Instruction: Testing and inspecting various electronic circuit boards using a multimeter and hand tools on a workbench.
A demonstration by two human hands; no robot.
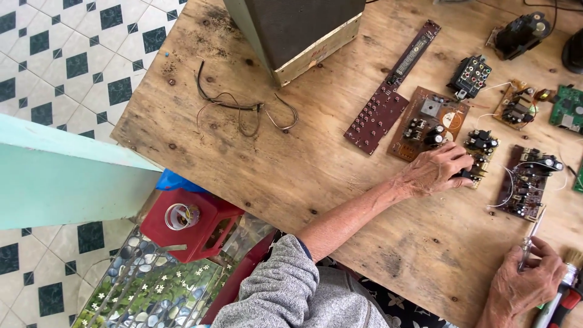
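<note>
The left hand (436, 171) grips the small circuit board (480, 152) at its right; the right hand (525, 285), nearer, clamps a screwdriver (530, 238) pointing far.

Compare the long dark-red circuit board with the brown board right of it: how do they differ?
The long dark-red board is a narrow strip widening at its lower end; the brown board is squarish. The dark-red board looks mostly flat, with rows of small dots; the brown board carries raised black parts and a pale round piece. Both lie on the wooden table, untouched by either hand.
</note>
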